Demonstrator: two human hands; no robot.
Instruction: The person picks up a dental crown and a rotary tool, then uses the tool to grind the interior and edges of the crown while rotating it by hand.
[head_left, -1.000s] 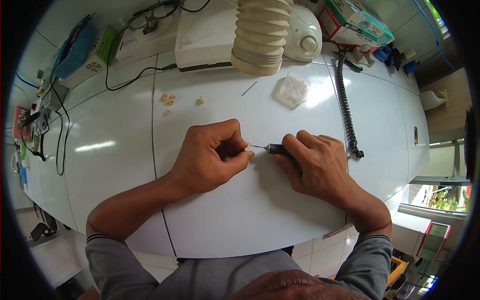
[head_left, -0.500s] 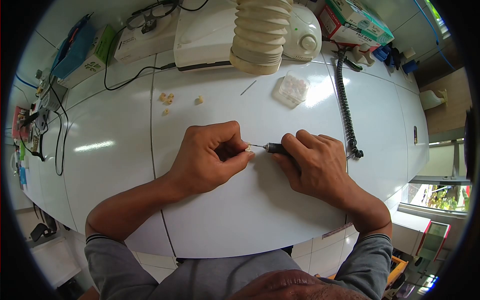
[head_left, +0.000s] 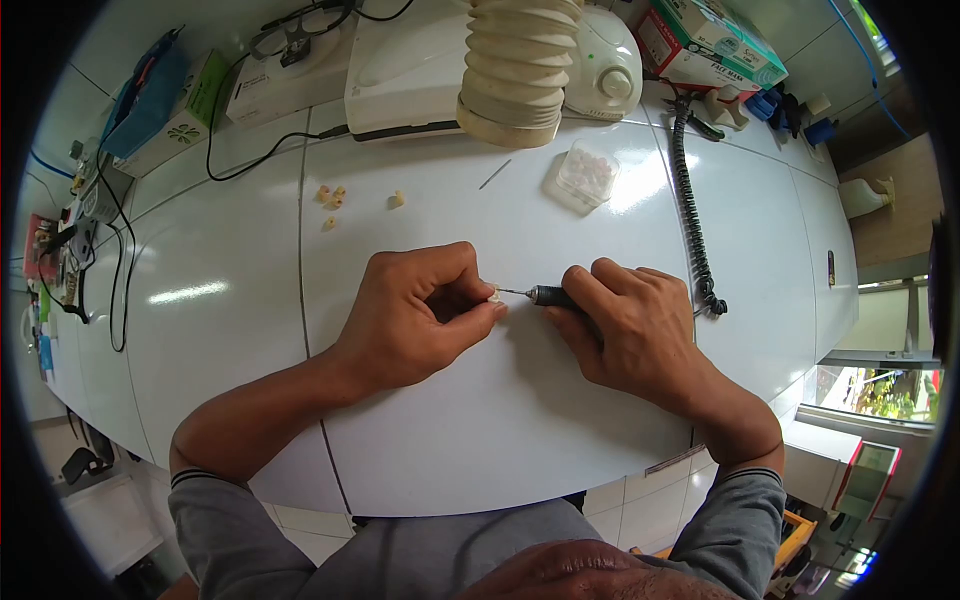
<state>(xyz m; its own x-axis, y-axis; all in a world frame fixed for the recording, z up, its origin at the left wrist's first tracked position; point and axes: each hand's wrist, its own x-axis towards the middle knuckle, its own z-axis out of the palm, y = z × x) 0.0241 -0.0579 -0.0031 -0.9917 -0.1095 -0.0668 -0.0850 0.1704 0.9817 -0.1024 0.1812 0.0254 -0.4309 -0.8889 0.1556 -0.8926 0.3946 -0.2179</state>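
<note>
My left hand (head_left: 415,312) is closed, with thumb and index finger pinching a small cream-coloured dental crown (head_left: 495,296), mostly covered by the fingertips. In my right hand (head_left: 635,332) is a dark rotary handpiece (head_left: 551,296), wrapped by the fingers and pointing left. Its thin metal bur (head_left: 513,291) reaches the crown; whether it touches is too small to tell. Beyond my left hand, several yellowish crowns (head_left: 332,197) lie on the white table (head_left: 520,430), and another single crown (head_left: 397,200) sits to their right.
A beige corrugated suction hose (head_left: 512,80) hangs over the far side. Near it are a thin metal rod (head_left: 495,174) and a clear box (head_left: 588,175) of pinkish pieces. A black coiled cord (head_left: 688,200) runs down the right. Face-mask boxes (head_left: 715,45) stand behind.
Both hands keep almost the same pose, with the crown and handpiece nearly still. The background shifts very slightly left.
</note>
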